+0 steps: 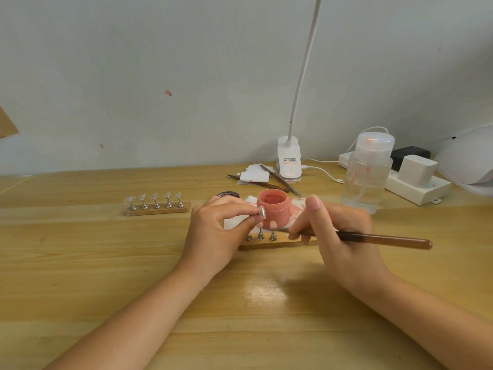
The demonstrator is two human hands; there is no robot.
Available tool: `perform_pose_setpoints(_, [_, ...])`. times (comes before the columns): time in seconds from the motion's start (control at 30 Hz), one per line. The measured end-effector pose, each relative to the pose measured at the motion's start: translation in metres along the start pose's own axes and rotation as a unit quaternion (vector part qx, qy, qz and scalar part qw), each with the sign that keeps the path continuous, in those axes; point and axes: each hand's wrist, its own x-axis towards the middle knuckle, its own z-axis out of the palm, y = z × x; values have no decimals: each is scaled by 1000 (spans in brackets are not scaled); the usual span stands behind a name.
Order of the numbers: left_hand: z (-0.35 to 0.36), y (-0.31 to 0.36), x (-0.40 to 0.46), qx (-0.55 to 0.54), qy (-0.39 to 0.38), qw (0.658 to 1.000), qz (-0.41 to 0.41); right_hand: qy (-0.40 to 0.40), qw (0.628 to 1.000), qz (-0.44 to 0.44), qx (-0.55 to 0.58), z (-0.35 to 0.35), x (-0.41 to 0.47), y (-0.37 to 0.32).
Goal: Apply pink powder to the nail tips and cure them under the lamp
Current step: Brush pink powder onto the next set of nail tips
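Observation:
An open jar of pink powder [272,209] stands at the table's middle on a stained white wipe [298,204]. My left hand [221,231] pinches a small nail tip on its metal stand [262,211] right beside the jar. My right hand [336,231] grips a brown brush [386,240], its handle pointing right and its tip hidden near the jar's base. Below the jar lies a wooden holder strip [266,244] with three metal stands. A second strip [158,206] with several clear nail tips sits to the left. The white curing lamp [469,166] shows at the far right edge.
A clear pump bottle [369,172] stands right of the jar. Behind it lie a white power strip [416,188] with plugs, a clip-on desk lamp [289,161], white pads [254,176] and two tools [280,182]. A dark lid [228,194] peeks behind my left hand.

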Motion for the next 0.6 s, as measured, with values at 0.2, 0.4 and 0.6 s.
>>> perform_pose_setpoints(0.2, [-1,1,0,0,-6,1000,-1,-10,1000,1,-15,0,-2,1])
perform_pose_setpoints(0.4, [-1,4,0,-5,-12,1000,-9,-4,999,-14,-52,1,-1,0])
perform_pose_setpoints(0.6, [-1,7,0,10,-13,1000,-22,8,997,-29,-72,3,1,1])
